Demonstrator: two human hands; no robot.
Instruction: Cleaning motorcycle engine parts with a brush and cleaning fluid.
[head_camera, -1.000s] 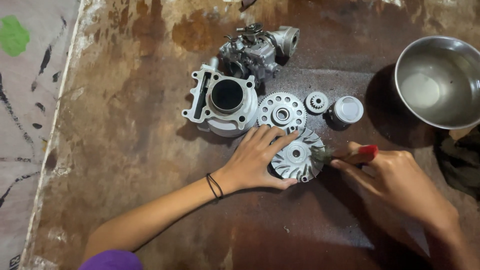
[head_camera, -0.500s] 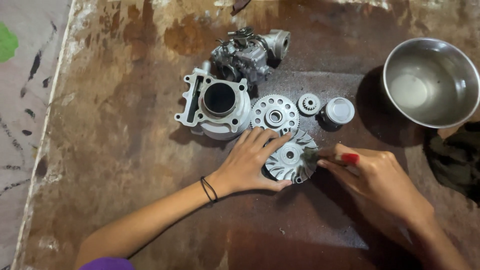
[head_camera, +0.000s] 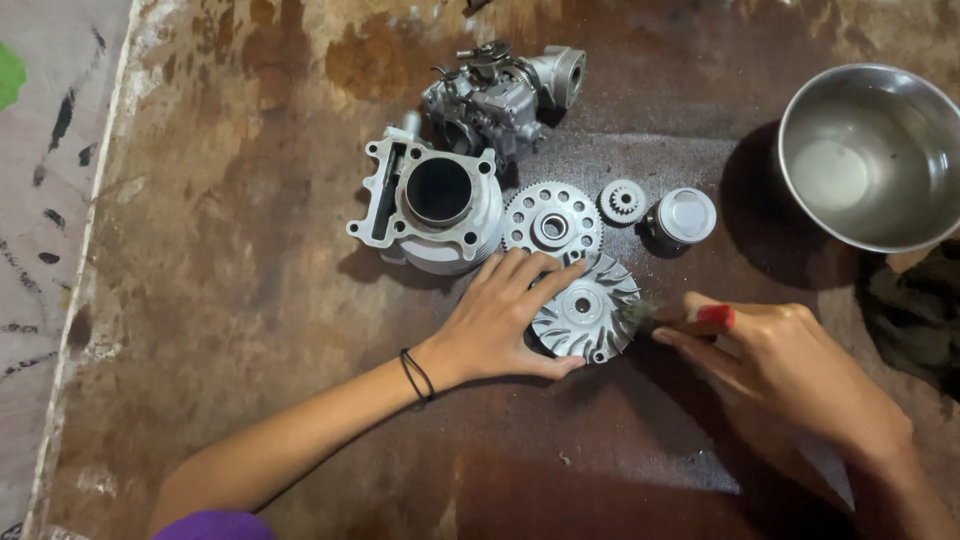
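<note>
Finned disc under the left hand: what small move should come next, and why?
Probably a short brush stroke across the fins: the left hand pins the finned disc flat, and the right hand holds a red-handled brush with its bristles at the disc's right edge.

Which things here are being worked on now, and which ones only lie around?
In use:
left hand steadying the silver finned metal disc
right hand holding the red-handled brush

Lying about:
grey engine cylinder
toothed metal disc
round steel bowl
</note>
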